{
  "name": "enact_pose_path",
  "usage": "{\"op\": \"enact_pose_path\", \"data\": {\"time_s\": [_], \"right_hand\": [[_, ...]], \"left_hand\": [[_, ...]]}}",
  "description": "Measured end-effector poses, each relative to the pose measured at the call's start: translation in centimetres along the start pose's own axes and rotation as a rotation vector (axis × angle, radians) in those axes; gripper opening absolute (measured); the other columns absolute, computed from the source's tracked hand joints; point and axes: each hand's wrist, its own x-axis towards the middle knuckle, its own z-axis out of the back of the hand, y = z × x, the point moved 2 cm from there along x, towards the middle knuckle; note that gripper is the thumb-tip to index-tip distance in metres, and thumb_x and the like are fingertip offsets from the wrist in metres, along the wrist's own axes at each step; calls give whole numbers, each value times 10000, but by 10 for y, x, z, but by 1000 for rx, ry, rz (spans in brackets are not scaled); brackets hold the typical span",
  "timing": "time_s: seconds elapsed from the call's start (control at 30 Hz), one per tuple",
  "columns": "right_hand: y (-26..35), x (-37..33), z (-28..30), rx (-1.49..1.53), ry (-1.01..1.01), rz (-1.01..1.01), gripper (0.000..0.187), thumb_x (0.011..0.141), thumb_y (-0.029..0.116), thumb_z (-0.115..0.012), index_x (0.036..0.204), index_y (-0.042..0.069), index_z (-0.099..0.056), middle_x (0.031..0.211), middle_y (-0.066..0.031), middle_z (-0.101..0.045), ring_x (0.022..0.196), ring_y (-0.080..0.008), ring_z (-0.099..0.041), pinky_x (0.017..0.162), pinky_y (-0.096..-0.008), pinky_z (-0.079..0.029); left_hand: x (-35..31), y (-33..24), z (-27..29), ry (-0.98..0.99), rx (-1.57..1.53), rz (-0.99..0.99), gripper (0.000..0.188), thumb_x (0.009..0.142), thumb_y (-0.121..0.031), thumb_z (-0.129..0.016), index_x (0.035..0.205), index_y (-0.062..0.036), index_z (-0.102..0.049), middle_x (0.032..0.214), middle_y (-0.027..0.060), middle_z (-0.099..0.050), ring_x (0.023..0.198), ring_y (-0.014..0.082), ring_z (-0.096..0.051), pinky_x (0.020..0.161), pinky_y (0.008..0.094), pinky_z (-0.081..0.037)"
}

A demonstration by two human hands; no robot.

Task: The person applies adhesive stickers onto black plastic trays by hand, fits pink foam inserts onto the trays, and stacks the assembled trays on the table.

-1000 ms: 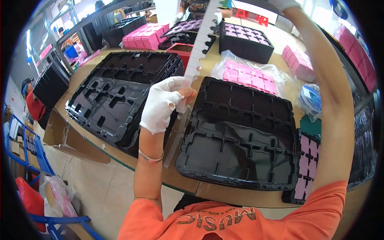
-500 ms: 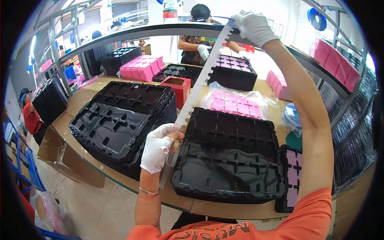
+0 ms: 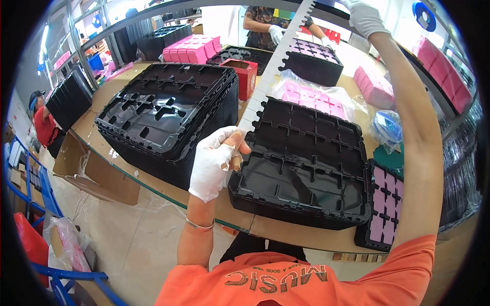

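A long white strip with a notched edge [image 3: 278,66] slants from the top of the view down to my left hand [image 3: 214,163]. That hand wears a white glove with bare fingertips, and its fingers are closed round the strip's lower part. My gloved right hand [image 3: 366,19] is raised at the shelf bar, right of the strip's upper end; its fingertips run to the picture's edge, so their grip is unclear. Below the strip stands a stack of black plastic trays [image 3: 306,168] with cross-shaped dividers. Another black tray stack [image 3: 158,112] stands to the left.
Around the table [image 3: 109,153] are a red box [image 3: 247,79], bagged pink trays [image 3: 311,97], a black stack with pink inserts [image 3: 311,64] and a pink-lined tray [image 3: 385,204]. A metal shelf bar [image 3: 153,15] crosses above. A co-worker's gloved hand [image 3: 276,34] is across the table.
My right hand has moved right and up, away from the strip's upper part. My left hand still grips the lower part. The whole view has shifted.
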Motion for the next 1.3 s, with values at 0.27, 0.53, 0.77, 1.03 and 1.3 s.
{"op": "enact_pose_path", "data": {"time_s": [0.27,0.53,0.77,1.03,1.3], "right_hand": [[158,-113,127,1393,243,-573,315,880,208,-615,1151,56,-669,782,-14,-631,642,-58,-514,615,-231,-463],[249,-156,165,2123,816,-1119,315,900,279,-666,1095,34,-632,921,-32,-618,685,-63,-573,573,-207,-446],[254,-154,156,2097,849,-1110,205,887,207,-686,1001,42,-644,742,5,-596,598,-58,-549,535,-209,-428],[259,-158,150,2125,863,-1296,174,886,205,-670,871,37,-628,736,-22,-579,561,-74,-519,497,-234,-412],[265,-160,133,2092,1027,-1385,169,888,191,-651,823,38,-616,710,-18,-555,545,-89,-490,477,-245,-388]], "left_hand": [[-22,5,-12,78,-241,81,283,931,-194,-639,1072,51,-628,866,122,-688,674,171,-677,540,232,-513],[-18,15,-31,137,-141,37,224,928,-122,-629,1067,54,-635,883,114,-689,697,147,-669,583,246,-549],[-22,13,-35,82,78,-84,182,931,-123,-631,1038,21,-664,867,71,-681,684,105,-639,590,207,-515],[-13,24,-35,-128,691,-597,99,869,-118,-668,920,-36,-648,789,67,-643,646,174,-647,551,290,-499],[7,33,-29,-239,1085,-830,55,811,-58,-684,822,-29,-637,798,130,-633,665,319,-644,598,379,-507]]}}
